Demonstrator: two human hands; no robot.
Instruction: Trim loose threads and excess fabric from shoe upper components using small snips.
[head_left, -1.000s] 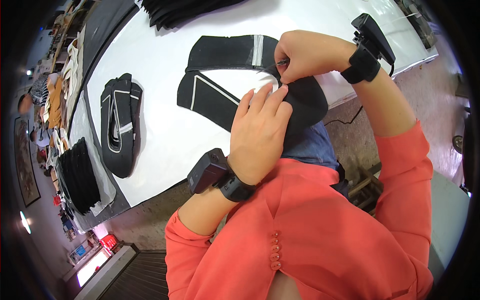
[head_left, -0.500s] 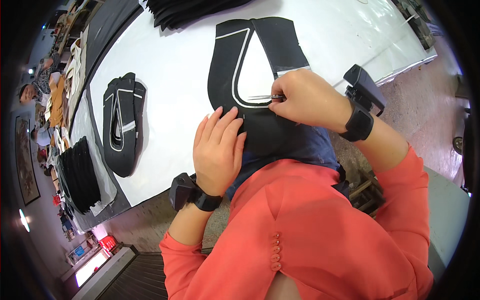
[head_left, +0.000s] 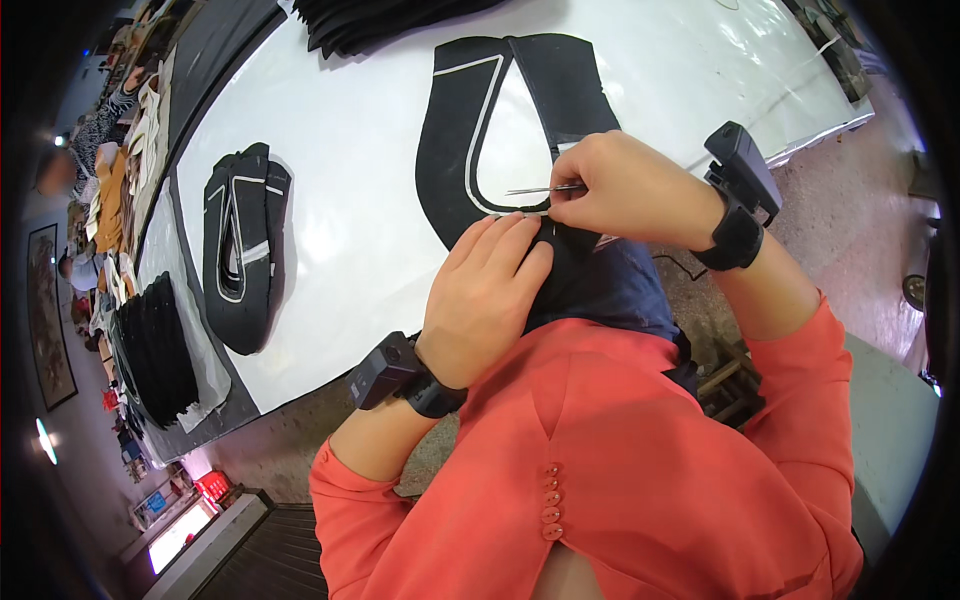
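A black U-shaped fabric piece (head_left: 438, 150) lies on the white tabletop in front of me, with a white strip along its inner curve. My left hand (head_left: 485, 285) rests on the near part of it, fingers stretched out flat and fingertips at the white strip. Beside those fingertips, my right hand (head_left: 610, 190) is closed on a slim pointed metal tool (head_left: 535, 190). The tool's thin tips point left over the opening of the U; its grip is hidden in my fingers. The near edge of the fabric hangs toward my lap.
To the left lies a stack of similar black pieces (head_left: 245, 250) with white strips. More black fabric (head_left: 370, 22) is piled at the far edge. On a side surface sits another black stack (head_left: 155, 350). A person (head_left: 100, 130) is at the far left.
My left hand has slid right and slightly up along the fabric, closer to my right hand. My right hand has shifted slightly right. The tool's two tips, apart before, now look together.
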